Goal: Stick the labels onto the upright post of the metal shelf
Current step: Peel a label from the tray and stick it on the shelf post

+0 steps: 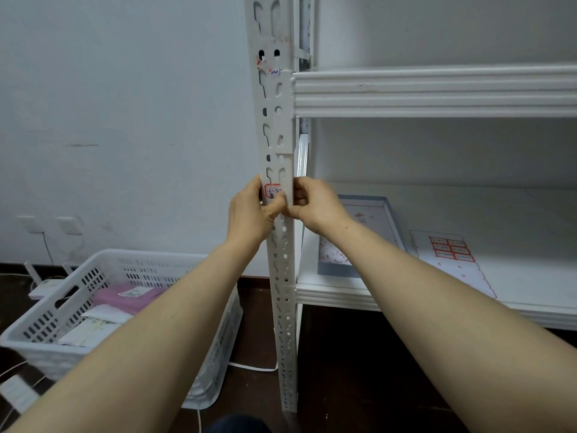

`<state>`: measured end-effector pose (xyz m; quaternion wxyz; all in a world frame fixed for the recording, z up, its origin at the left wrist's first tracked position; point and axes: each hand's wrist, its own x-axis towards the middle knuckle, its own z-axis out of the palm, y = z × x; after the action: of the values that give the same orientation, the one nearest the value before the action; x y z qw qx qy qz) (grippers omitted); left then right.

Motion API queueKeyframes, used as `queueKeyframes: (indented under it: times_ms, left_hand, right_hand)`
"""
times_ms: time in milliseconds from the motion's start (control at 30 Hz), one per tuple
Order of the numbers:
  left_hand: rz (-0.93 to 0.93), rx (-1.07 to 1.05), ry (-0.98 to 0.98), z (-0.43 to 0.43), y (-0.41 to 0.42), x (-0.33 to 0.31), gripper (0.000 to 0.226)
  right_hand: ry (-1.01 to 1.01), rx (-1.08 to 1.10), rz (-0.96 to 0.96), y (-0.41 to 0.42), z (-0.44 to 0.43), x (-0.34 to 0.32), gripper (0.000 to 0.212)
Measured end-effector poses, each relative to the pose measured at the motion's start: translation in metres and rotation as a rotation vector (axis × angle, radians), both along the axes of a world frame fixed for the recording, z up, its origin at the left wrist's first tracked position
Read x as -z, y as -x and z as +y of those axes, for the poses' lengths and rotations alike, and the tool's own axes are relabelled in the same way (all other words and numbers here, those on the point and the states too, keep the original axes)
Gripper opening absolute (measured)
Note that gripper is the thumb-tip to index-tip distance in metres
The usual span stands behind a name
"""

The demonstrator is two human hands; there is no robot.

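Observation:
The white perforated upright post of the metal shelf runs down the middle of the view. A small red-bordered label with handwriting lies on the post at mid height. My left hand wraps the post's left edge, its thumb pressing just below the label. From the other side, my right hand curls round the post's right edge, thumb meeting the left thumb. Higher on the post is another label with blue writing. A sheet of red-bordered labels lies on the lower shelf.
A blue-rimmed shallow box sits on the lower shelf board by the post. A white plastic basket holding a pink pack and papers stands on the dark floor at left, with cables and wall sockets near it.

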<state>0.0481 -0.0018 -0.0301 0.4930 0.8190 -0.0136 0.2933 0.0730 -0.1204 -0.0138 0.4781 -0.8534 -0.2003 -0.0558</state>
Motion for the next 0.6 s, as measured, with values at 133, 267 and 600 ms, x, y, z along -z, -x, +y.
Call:
queueKeyframes:
  times_ms: [133, 267, 600]
  left_hand:
    - [0.009, 0.018, 0.005, 0.0024, -0.0016, -0.0003, 0.005]
    - [0.024, 0.048, 0.03, 0.0041, 0.0001, -0.0009, 0.006]
    - [0.018, 0.026, 0.042, 0.001, 0.0004, -0.0014, 0.016]
  right_hand:
    - [-0.008, 0.0, -0.006, 0.0008, -0.0006, -0.0003, 0.04]
    - [-0.012, 0.001, -0.005, 0.0011, -0.0004, -0.0003, 0.04]
    - [-0.003, -0.002, 0.004, 0.0017, -0.0007, -0.0011, 0.042]
